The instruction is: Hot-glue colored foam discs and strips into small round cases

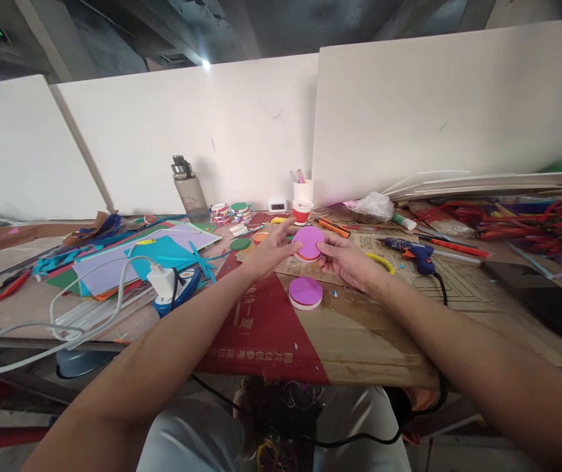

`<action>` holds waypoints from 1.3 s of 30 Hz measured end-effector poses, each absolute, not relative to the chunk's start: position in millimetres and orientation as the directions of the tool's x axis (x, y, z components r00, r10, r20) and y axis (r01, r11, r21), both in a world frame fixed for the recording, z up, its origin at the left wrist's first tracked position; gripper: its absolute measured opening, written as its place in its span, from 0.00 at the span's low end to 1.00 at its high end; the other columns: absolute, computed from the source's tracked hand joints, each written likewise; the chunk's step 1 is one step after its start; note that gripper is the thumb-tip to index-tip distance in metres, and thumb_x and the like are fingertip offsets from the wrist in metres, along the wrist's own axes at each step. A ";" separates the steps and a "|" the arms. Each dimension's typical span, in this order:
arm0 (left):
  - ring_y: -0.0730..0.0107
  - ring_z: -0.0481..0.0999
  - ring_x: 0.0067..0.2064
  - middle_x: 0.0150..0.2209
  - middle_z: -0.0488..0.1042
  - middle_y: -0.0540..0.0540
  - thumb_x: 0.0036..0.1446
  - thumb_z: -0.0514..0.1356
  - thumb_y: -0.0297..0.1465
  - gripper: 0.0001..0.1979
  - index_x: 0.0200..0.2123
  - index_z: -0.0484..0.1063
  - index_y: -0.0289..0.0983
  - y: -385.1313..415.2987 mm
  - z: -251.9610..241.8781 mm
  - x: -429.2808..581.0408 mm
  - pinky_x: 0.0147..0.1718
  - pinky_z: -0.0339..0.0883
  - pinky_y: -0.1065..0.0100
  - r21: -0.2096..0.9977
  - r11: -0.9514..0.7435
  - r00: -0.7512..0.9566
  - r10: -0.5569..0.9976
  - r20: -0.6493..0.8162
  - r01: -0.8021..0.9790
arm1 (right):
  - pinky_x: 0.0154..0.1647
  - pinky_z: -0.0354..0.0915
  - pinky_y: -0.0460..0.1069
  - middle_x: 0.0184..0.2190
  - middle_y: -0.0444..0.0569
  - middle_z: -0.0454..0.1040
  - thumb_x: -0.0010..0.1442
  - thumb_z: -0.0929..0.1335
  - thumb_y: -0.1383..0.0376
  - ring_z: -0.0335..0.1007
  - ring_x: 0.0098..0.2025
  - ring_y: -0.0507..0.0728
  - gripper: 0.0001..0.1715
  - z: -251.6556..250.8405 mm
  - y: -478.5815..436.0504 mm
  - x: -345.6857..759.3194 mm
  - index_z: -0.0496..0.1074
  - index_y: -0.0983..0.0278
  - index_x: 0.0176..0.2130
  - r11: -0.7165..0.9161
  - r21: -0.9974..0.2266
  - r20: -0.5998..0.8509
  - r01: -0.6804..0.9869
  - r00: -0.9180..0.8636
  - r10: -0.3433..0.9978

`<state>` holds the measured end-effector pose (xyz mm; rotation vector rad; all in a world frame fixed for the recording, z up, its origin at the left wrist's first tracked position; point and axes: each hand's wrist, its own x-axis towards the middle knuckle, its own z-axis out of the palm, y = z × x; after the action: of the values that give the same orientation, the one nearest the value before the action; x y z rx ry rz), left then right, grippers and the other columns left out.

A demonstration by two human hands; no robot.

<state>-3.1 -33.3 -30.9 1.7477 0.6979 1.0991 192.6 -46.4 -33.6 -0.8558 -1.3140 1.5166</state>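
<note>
A round foam disc stack with a purple top (308, 242) is raised above the cardboard, between my two hands. My right hand (350, 263) pinches its right edge, thumb on top and fingers curled beneath. At the left edge, the thumb of my left hand (272, 252) presses on the purple face while its other fingers stretch out behind the rim. Just below lies a second disc stack (305, 293), purple over red over white, flat on the red and brown cardboard (271, 334).
A blue glue gun (416, 254) lies on the right, near a yellow ring of tape (380, 262) and an orange cutter (333, 227). Coloured sheets (109, 262) and a power strip (177, 288) with a white cable are on the left. Behind stand paper cups (302, 203) and a bottle (190, 190).
</note>
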 end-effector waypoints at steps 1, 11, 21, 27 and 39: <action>0.56 0.74 0.56 0.56 0.72 0.37 0.56 0.64 0.44 0.28 0.57 0.69 0.40 -34.4 -31.0 -3.1 0.51 0.70 0.56 0.947 -0.317 0.484 0.822 0.300 -0.048 | 0.24 0.64 0.44 0.23 0.40 0.70 0.50 0.75 0.58 0.63 0.22 0.47 0.17 -33.3 -46.9 192.4 0.70 0.64 0.36 -0.008 -0.978 0.067 -0.207 -0.354 0.933; 0.59 0.79 0.48 0.45 0.80 0.37 0.60 0.62 0.35 0.13 0.45 0.74 0.33 -38.1 -35.2 7.1 0.55 0.68 0.53 0.942 0.193 0.657 0.753 0.037 -0.275 | 0.31 0.70 0.52 0.31 0.46 0.73 0.62 0.64 0.62 0.69 0.28 0.55 0.20 -39.6 -47.5 193.7 0.65 0.62 0.53 0.409 -0.833 0.340 0.372 -0.239 0.910; 0.63 0.80 0.43 0.40 0.79 0.40 0.59 0.64 0.32 0.14 0.46 0.72 0.33 -46.2 -35.2 9.6 0.50 0.72 0.55 0.933 0.139 0.584 0.807 0.087 -0.331 | 0.61 0.61 0.62 0.54 0.60 0.61 0.58 0.70 0.58 0.61 0.58 0.65 0.39 -46.1 -56.7 188.8 0.58 0.63 0.64 0.614 -0.528 0.589 0.587 -0.267 0.762; 0.59 0.79 0.46 0.43 0.79 0.36 0.62 0.59 0.44 0.22 0.50 0.72 0.34 -39.6 -39.7 8.1 0.49 0.71 0.57 0.939 0.160 0.631 0.772 0.073 -0.304 | 0.62 0.61 0.61 0.55 0.57 0.63 0.54 0.73 0.64 0.62 0.59 0.65 0.40 -46.7 -52.0 191.9 0.61 0.60 0.63 0.689 -0.467 0.642 0.555 -0.323 0.695; 0.57 0.80 0.46 0.44 0.79 0.33 0.62 0.55 0.49 0.26 0.49 0.72 0.33 -36.9 -38.8 4.9 0.48 0.72 0.56 0.947 0.184 0.660 0.750 0.038 -0.263 | 0.63 0.57 0.63 0.59 0.56 0.65 0.52 0.75 0.62 0.57 0.62 0.67 0.42 -44.8 -52.8 194.8 0.64 0.59 0.63 0.715 -0.412 0.665 0.566 -0.350 0.660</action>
<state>4.9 -36.9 -38.8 1.1826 0.4980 0.7571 194.8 -52.8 -44.8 -0.9324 -2.0444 0.1365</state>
